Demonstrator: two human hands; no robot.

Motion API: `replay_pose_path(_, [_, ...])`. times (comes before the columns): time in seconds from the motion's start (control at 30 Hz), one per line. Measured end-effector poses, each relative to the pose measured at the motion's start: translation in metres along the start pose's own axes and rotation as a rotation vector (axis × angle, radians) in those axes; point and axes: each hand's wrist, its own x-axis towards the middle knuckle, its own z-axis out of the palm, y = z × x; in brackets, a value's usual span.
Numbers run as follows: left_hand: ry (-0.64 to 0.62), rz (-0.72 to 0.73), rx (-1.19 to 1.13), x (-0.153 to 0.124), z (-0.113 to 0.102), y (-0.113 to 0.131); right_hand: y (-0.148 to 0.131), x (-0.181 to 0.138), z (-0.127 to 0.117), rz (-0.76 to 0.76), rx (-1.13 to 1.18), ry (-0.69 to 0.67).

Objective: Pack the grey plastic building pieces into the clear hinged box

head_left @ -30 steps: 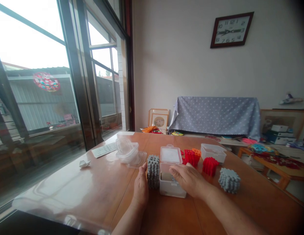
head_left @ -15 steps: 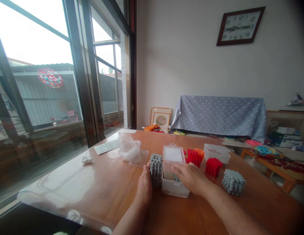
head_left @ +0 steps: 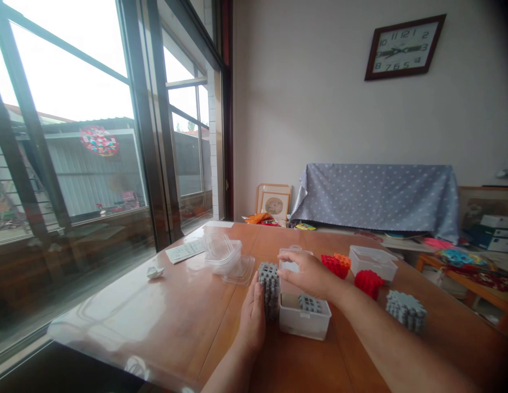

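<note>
The left hand [head_left: 254,319] rests on the wooden desk [head_left: 188,305] with its fingers flat and straight against the near side of a stack of grey interlocking pieces [head_left: 269,283] — it presses the stack rather than gripping it. The stack stands upright, just left of a small clear plastic box [head_left: 305,321] and touching, or nearly touching, its wall. Inside the box lies another grey piece [head_left: 309,303], near the back.

The right hand [head_left: 309,275] hovers above the far end of the box, fingers loosely spread and slightly curled, the fingertips at the box's hinged lid [head_left: 290,261]; whether it pinches the lid or only touches it cannot be told.

Behind the right hand sit red pieces [head_left: 334,265] with an orange piece [head_left: 343,258] beside them, and a second red cluster [head_left: 368,283] lies further right. A white lidded box [head_left: 372,261] stands beyond those. A loose grey stack [head_left: 405,310] lies well apart on the right. To the left — nearer the window [head_left: 74,136] — are empty clear containers [head_left: 225,254], a paper sheet [head_left: 185,250] and a small crumpled white scrap [head_left: 154,271]. A wall clock [head_left: 403,48] hangs above a cloth-covered cabinet [head_left: 377,194].
</note>
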Motion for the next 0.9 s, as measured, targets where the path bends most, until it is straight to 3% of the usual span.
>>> replay_pose_path(0.23, [-0.022, 0.028, 0.024, 0.000, 0.000, -0.002, -0.026, 0.029, -0.002, -0.027, -0.150, -0.175])
replay_pose_path(0.47, [-0.028, 0.028, 0.023, -0.001, -0.001, -0.001, -0.021, 0.041, 0.007, -0.036, -0.104, -0.259])
replay_pose_path(0.67, [-0.014, 0.028, 0.027, 0.001, -0.001, -0.003, -0.016, 0.035, 0.004, -0.028, 0.001, -0.207])
replay_pose_path(0.9, [0.017, -0.009, 0.043, 0.000, 0.000, -0.006, -0.006, 0.001, -0.031, -0.091, -0.066, -0.146])
